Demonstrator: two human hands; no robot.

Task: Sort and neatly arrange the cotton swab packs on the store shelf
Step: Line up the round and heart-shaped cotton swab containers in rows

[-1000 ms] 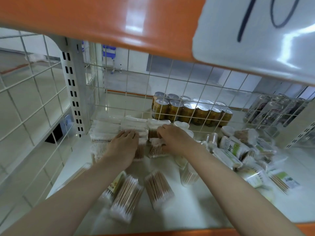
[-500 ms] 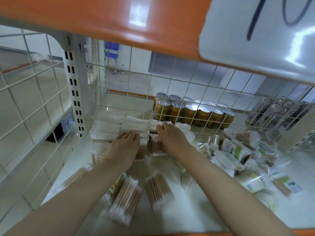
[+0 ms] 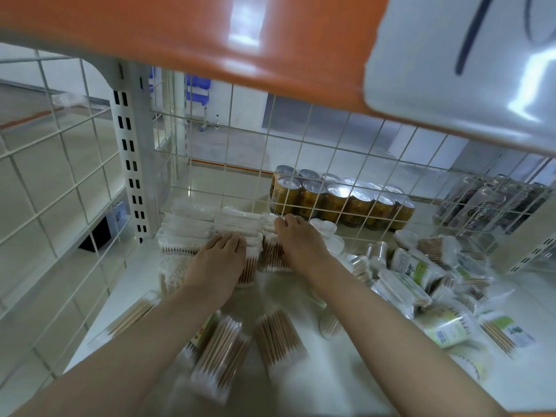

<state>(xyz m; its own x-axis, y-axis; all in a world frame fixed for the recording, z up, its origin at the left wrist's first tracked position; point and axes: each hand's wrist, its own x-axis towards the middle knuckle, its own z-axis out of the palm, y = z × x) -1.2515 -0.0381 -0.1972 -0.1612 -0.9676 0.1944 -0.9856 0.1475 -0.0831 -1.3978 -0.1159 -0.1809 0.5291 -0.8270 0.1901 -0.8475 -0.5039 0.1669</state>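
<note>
Wooden-stick swab packs (image 3: 272,255) half hidden under right hand (image 3: 296,240); grip unclear.

Both hands, left hand (image 3: 218,260) and right hand (image 3: 296,240), rest on the cotton swab packs (image 3: 240,227) just in front of the cans (image 3: 340,200).

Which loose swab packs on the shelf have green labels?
The jumbled swab packs right of the right hand; the front packs show bare wooden sticks.
</note>
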